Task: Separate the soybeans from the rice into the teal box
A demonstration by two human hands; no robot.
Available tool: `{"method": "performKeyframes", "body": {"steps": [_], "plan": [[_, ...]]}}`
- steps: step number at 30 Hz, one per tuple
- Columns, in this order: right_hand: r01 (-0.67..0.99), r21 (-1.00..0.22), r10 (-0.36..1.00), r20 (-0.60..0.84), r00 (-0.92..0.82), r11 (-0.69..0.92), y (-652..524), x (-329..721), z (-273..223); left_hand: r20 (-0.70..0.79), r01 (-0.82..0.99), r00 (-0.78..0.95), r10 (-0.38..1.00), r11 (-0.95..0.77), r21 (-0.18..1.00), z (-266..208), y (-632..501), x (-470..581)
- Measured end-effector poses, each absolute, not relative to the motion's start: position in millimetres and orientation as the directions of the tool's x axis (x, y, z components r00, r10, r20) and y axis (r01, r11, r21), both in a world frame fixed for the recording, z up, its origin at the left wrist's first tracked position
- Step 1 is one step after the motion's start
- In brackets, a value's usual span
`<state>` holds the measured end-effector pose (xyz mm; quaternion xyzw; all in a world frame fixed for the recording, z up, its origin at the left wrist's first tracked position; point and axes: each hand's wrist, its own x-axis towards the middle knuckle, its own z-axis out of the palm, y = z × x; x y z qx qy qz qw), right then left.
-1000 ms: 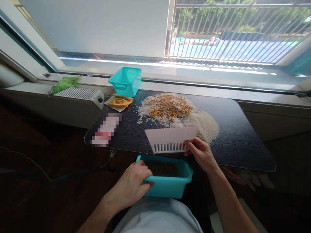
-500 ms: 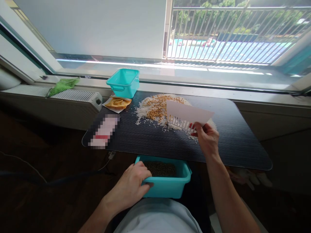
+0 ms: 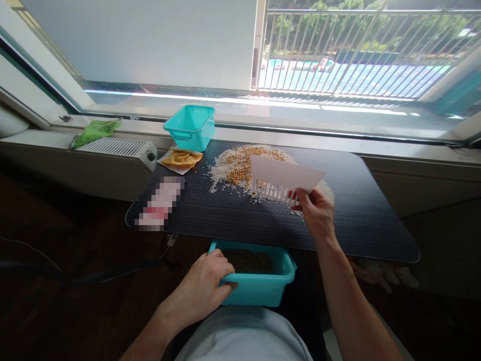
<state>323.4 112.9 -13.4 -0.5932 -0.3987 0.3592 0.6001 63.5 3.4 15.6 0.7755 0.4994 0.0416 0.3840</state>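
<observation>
R hand [image 3: 318, 213] pinches slotted white scoop [image 3: 287, 173] by its near-R end, thumb on near face; scoop tilted, slots low, above/in front of the pile. Contact w/ grains: can't tell. L hand [image 3: 212, 273] grasps near bin [image 3: 259, 293] at its L end, fingers over rim. Bin sits below near edge of counter [image 3: 233, 213], approx. at person's lap; dark grains [image 3: 250, 261] inside. Pile, mid-counter: white grains [image 3: 221, 173] w/ yellow beans [image 3: 240, 175] on top, mostly far/L side; strays toward near edge. Far L: 2nd bin [image 3: 191, 138], yellow item [image 3: 181, 159] just nearer.

Step (judged): scooping/sifting at pile. Next move prob. calls for level scoop, slots clear of fingers, steady bin.
</observation>
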Motion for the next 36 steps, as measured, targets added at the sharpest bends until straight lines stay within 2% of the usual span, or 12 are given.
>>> {"method": "performKeyframes", "body": {"steps": [6, 13, 36], "plan": [[0.026, -1.0, 0.93, 0.018, 0.367, 0.009, 110, 323, -12, -0.311, 0.742, 0.497, 0.81, -0.211, 0.636, 17, 4, 64], [0.038, -0.999, 0.905, 0.029, 0.424, 0.015, 115, 327, -17, -0.314, 0.739, 0.499, 0.808, -0.207, 0.641, 18, 4, 64], [0.039, -0.997, 0.964, -0.059, 0.258, -0.072, 92, 317, -12, -0.309, 0.749, 0.52, 0.796, -0.251, 0.613, 16, 4, 62]]}}
